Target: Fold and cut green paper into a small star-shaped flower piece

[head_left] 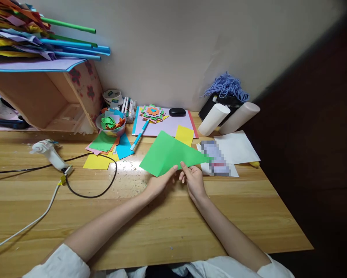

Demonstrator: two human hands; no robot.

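Observation:
Both hands hold a sheet of bright green paper [170, 152] above the wooden table. One side of it tapers to a point toward the right, and a crease runs across the left part. My left hand [161, 181] grips the lower edge, thumb on top and fingers underneath. Close beside it, my right hand [193, 179] pinches the same edge between thumb and fingers. Behind the sheet lies a yellow paper square [185, 135]. A layered paper flower [153, 113] with a blue stick handle rests on a lilac paper sheet [173, 125].
Left stand a glue gun [50, 152] with cables, colored paper squares [102, 143] and a bowl of scraps [111, 122]. Markers [128, 108] and a black mouse [177, 112] sit at the back. White rolls [214, 119], white paper [237, 146] and a pixelated item [215, 158] are right.

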